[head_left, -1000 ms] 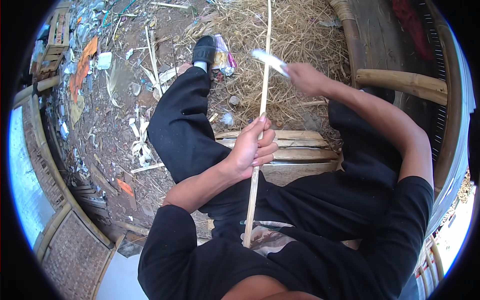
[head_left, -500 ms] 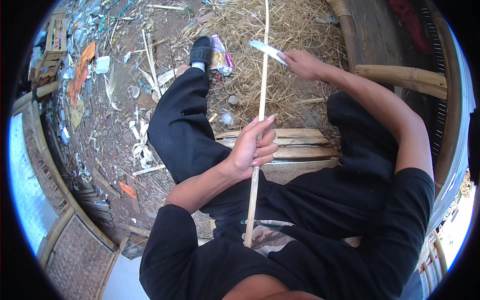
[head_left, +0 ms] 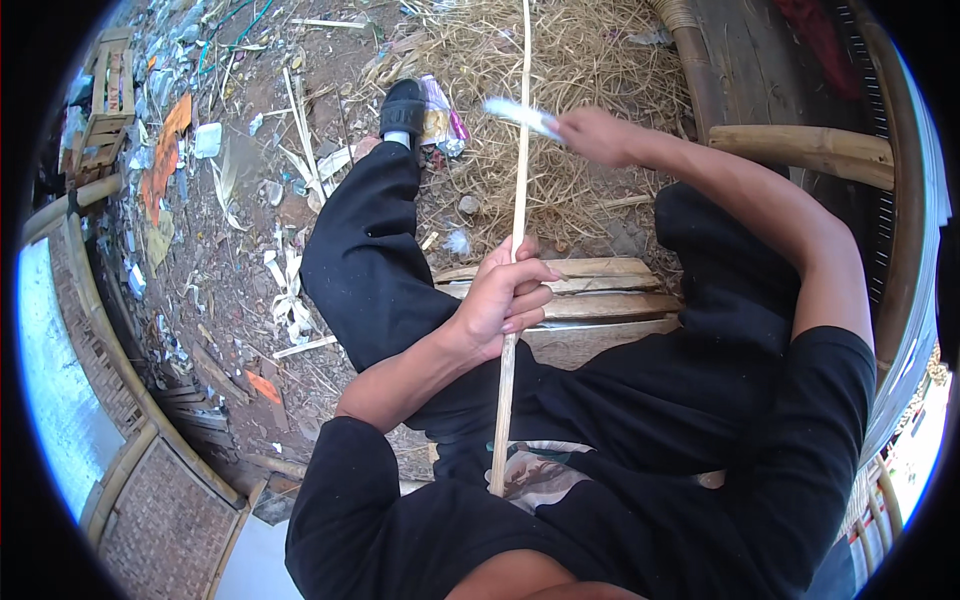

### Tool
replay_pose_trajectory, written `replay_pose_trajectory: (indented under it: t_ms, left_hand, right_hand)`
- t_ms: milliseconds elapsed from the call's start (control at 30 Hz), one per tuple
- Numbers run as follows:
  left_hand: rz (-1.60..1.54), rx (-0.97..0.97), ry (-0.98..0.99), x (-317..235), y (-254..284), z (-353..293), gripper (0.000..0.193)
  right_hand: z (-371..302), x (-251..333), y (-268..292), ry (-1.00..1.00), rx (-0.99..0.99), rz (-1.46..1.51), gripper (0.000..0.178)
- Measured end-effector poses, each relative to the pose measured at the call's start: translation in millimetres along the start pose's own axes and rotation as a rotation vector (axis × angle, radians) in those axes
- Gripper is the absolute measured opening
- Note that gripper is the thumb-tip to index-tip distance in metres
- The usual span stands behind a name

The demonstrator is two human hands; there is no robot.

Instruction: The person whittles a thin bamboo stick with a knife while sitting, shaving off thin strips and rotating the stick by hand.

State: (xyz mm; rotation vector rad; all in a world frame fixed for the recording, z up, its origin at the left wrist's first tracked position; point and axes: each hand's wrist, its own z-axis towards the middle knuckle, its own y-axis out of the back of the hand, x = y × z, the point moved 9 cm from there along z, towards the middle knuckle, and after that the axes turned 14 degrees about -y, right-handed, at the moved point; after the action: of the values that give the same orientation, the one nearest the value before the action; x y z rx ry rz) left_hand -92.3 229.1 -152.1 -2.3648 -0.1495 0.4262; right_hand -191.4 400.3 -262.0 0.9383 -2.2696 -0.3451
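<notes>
A long, pale bamboo strip (head_left: 522, 170) runs from my chest away past the top edge of the view. My left hand (head_left: 508, 295) is closed around it above my lap, fingers wrapped over the strip. Farther out, my right hand (head_left: 598, 136) grips a knife, its handle mostly hidden in the fist. The light blade of the knife (head_left: 520, 115) lies across the strip and is smeared by motion. Whether the edge touches the strip I cannot tell. The near end of the strip rests against my black shirt (head_left: 420, 530).
Split wooden slats (head_left: 600, 305) lie between my legs. Straw-like shavings (head_left: 590, 60) cover the ground ahead. A bamboo pole (head_left: 805, 152) juts in beside my right arm. To the left are litter, an orange scrap (head_left: 165, 155), a wooden crate (head_left: 112, 90) and a woven panel (head_left: 165, 510).
The knife and my right hand have shifted slightly left and nearer to me. The far part of the strip has swung a little left. My left index finger has changed its position on the strip.
</notes>
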Motion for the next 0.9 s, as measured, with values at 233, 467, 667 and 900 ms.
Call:
replay_pose_trajectory:
  t_ms: [233, 467, 667, 900]
  left_hand:
    - [-0.019, 0.023, 0.003, 0.7, -1.7, 2.4, 0.029]
    - [0.010, 0.037, -0.014, -5.4, -0.4, 1.5, 0.030]
    - [0.005, 0.022, 0.004, -2.0, -0.4, -0.1, 0.030]
    - [-0.001, 0.044, -0.002, -5.8, -0.2, -0.1, 0.030]
  right_hand:
    - [-19.2, 12.1, -5.7, 0.147, 0.088, -0.046, 0.051]
    - [-5.3, 5.9, -2.4, -0.032, 0.046, 0.038, 0.052]
    - [-17.4, 10.8, -8.2, 0.040, 0.070, -0.008, 0.047]
    - [3.5, 6.7, 9.3, 0.019, -0.083, -0.020, 0.054]
